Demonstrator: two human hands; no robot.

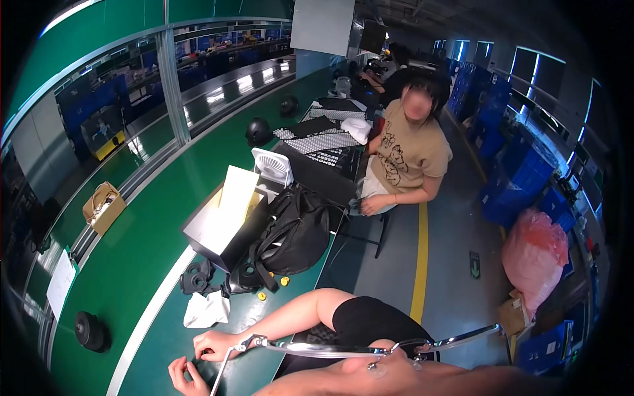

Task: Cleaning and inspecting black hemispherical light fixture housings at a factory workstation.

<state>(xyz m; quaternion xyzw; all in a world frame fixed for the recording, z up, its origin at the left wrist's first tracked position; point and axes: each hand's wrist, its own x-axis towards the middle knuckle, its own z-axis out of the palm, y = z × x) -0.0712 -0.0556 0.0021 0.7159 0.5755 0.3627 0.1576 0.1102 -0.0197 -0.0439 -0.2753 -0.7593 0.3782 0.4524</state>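
Note:
My right hand (214,344) rests on the green table (142,264) near its front edge, fingers curled shut with nothing visible in them. My left hand (185,376) lies just below it, palm partly up, fingers bent and apart, empty. A thin metal spectacle frame (330,348) crosses the foreground beside my right hand. A white cloth (206,309) and black mask-like parts (197,278) lie just beyond my hands. Two small yellow caps (284,280) sit near them.
A black backpack (294,234) leans on a black box holding white sheets (224,224), with a small white fan (272,166) behind. A seated person in a beige shirt (409,152) works farther along. There are blue crates (522,178), a pink bag (535,254) and a black round part (89,330).

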